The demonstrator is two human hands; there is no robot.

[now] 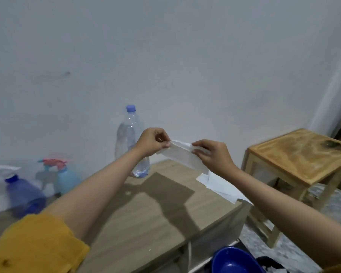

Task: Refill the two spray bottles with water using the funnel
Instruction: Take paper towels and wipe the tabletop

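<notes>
Head view shows a sheet of white paper [182, 157] stretched in the air between both hands, above the far part of the wooden table [146, 217]. It is probably being folded or rolled into the funnel the task calls for, since no ready-made funnel is in sight. The left hand [152, 143] pinches one end between thumb and fingertips, closed tight on the edge; the right hand [211, 154] grips the other end the same way, fingers curled over the top. Holding it by both ends keeps the sheet taut, so a crease or curl can be set cleanly.

Just below the right-hand grip, more white paper sheets [222, 187] lie on the table's corner, partly overhanging it, within easy reach as spares. Behind the left-hand grip stands a clear water bottle [131, 138] with its blue cap on, mostly empty as far as the blur allows, likely the water source.

Well off to the left of the grips sit the two spray bottles: a light blue one with a pink trigger [64, 178], and a darker blue one [25, 196] nearer the frame edge. Both are apart from the hands and their heads are on, so filling has not begun.

Beyond the right hand stands a wooden stool [301, 154]; a blue bowl [235, 260] sits low beside the table.
</notes>
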